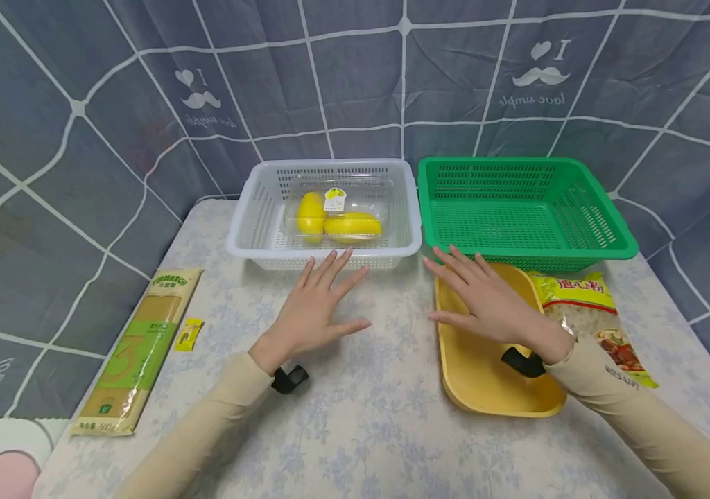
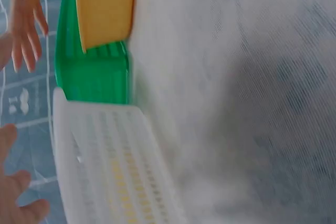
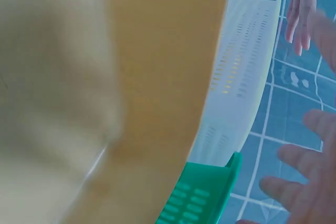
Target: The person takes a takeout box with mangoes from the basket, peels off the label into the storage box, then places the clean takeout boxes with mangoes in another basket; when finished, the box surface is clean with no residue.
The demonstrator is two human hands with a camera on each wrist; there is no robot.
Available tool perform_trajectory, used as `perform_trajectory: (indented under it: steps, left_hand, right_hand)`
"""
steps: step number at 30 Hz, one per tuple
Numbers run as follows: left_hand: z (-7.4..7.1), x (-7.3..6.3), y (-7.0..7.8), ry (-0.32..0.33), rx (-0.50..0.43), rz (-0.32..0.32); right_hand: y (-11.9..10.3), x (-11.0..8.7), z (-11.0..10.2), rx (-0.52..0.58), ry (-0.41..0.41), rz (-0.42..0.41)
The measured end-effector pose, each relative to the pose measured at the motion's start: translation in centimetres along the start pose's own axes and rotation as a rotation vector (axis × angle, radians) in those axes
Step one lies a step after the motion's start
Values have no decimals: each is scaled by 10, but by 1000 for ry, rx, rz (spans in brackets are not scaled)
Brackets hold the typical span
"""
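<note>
Both hands hover over the table with fingers spread and nothing held. My left hand (image 1: 313, 308) is just in front of the white basket (image 1: 239, 239), which holds a clear plastic box (image 1: 370, 190) with two yellow fruits (image 1: 353, 225) inside. Above the yellow tray (image 1: 492, 378) is my right hand (image 1: 492, 305), its fingertips close to the front rim of the green basket (image 1: 486, 215). The right wrist view looks into the yellow tray (image 3: 163, 66) from close by, with the right fingers (image 3: 294, 187) at its right edge.
On the left lie a long pasta packet (image 1: 139, 353) and a small yellow packet (image 1: 189, 335). A yellow-topped food bag (image 1: 598, 319) lies right of the tray, partly behind my right arm. Grey checked cloth (image 1: 355, 83) hangs behind the baskets.
</note>
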State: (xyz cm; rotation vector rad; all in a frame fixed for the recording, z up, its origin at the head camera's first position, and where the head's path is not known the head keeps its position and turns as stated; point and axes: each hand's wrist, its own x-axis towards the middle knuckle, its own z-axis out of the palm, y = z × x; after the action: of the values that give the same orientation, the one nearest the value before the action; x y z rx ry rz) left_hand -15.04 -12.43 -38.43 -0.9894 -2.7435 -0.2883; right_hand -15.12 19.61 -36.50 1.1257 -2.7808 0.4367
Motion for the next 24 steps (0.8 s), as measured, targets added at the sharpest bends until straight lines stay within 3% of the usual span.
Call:
perform_trajectory:
  steps: [7, 11, 14, 18, 24]
  left_hand:
    - [-2, 4, -36, 235, -112, -84]
    - [-8, 8, -62, 354, -162, -200]
    - [-16, 13, -83, 388, -188, -326]
    - [-25, 16, -110, 385, -236, -494]
    - [-31, 18, -143, 363, -313, -694]
  right_hand:
    - [2, 6, 1, 17, 194, -66]
    - [2, 8, 0, 20, 284, -71]
    - [1, 9, -2, 20, 325, -66]
    - [0, 9, -3, 14, 352, -59]
    - [-1, 7, -3, 12, 341, -38]
